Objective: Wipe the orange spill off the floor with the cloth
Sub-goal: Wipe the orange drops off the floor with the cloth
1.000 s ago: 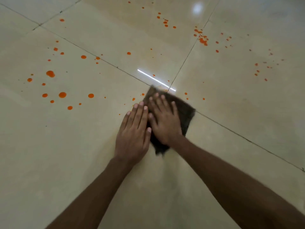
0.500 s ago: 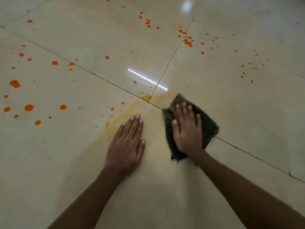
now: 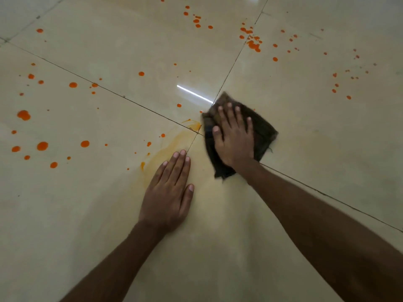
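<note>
The dark cloth lies flat on the tiled floor, just right of the tile-joint crossing. The right hand presses it down, fingers extended, not gripping. A smeared orange streak lies left of the cloth; orange droplets remain scattered left and far. The left hand rests flat, fingers spread, beside the streak. Step in hand: wiping, early stage. Next move likely requires sweeping the cloth left across the streak.
</note>
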